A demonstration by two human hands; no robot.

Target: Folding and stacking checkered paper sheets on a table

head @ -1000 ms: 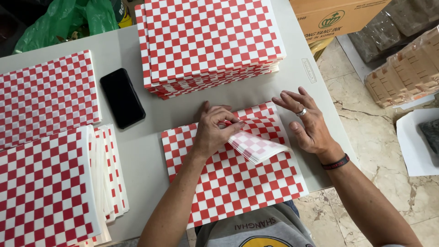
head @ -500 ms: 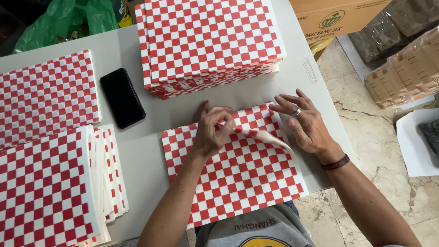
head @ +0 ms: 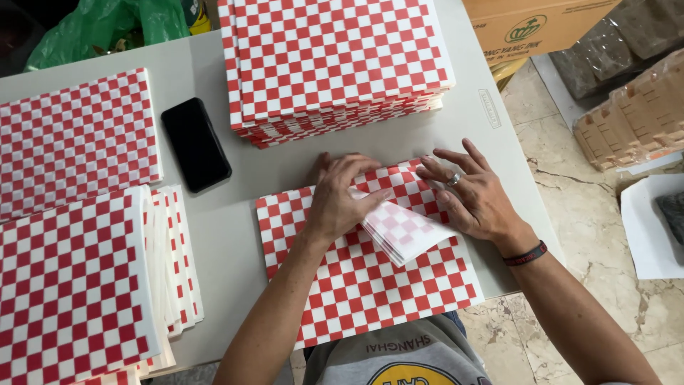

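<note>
A thin, flat sheet of red-and-white checked paper (head: 363,285) lies at the near edge of the pale grey desk (head: 228,221). Its far right corner (head: 402,232) is folded over, showing a paler, faded check on the back. The left hand (head: 342,196) pinches this flap between curled fingers; the right hand (head: 474,196), fingers spread flat, presses the sheet beside it. 3 more stacks of the same paper sit on the desk: 1 thick pile (head: 335,64) at the far edge, 2 (head: 75,142) (head: 78,285) along the left edge. 1 glossy black phone (head: 195,145) lies between them.
</note>
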